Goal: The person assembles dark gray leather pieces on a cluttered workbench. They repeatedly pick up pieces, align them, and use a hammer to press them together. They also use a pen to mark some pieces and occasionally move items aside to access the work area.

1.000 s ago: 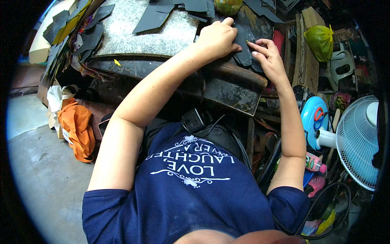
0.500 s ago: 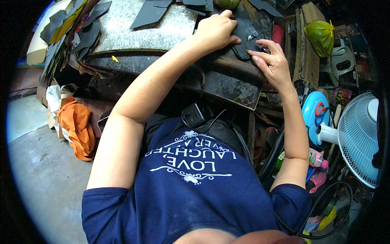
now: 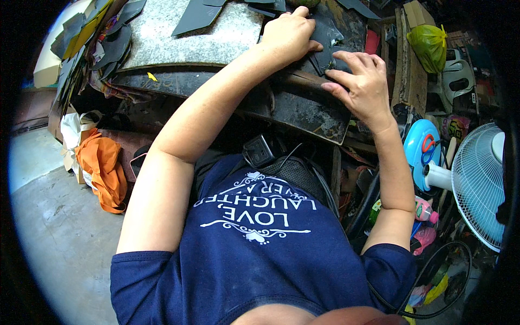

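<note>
Left bare hand (image 3: 290,37) on one flat dark-grey sheet piece (image 3: 327,37), can't tell if clamped; right bare hand (image 3: 364,86) apart, fingers spread, near piece. Piece sits right of one speckled grey-white board (image 3: 189,51); one yellow-green plastic bag (image 3: 428,49) farther right.

Navy short-sleeved shirt (image 3: 271,268); white print (image 3: 255,236)
</note>
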{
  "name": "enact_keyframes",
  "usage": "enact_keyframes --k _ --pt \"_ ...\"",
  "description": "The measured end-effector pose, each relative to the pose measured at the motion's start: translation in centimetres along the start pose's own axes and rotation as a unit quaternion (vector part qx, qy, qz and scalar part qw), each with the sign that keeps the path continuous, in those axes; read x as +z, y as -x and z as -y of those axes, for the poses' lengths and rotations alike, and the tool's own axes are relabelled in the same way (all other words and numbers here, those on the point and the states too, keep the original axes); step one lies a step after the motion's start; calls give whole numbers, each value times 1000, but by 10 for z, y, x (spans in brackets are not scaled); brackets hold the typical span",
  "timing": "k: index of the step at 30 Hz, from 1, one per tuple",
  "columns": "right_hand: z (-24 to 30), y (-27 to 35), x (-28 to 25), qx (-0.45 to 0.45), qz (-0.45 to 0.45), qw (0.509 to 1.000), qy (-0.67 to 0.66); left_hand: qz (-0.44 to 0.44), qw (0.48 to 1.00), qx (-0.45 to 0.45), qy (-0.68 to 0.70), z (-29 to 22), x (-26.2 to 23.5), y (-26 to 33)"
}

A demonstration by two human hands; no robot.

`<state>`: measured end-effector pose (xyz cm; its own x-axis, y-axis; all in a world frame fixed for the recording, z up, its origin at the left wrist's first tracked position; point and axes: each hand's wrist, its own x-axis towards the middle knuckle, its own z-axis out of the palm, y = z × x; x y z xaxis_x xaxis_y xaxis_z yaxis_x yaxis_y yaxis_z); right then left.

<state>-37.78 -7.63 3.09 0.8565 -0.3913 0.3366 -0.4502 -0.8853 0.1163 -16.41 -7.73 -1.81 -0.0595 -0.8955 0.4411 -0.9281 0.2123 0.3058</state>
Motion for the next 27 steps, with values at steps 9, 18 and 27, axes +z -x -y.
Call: enact_keyframes --k 9,18,27 --pt "-18 2 6 114 -71 979 -152 6 1000 -3 4 1 -2 0" --pt "-10 11 17 97 14 994 -51 -12 1000 5 10 2 -1 1" --pt "13 16 19 91 4 995 -39 3 1000 2 13 3 2 0"
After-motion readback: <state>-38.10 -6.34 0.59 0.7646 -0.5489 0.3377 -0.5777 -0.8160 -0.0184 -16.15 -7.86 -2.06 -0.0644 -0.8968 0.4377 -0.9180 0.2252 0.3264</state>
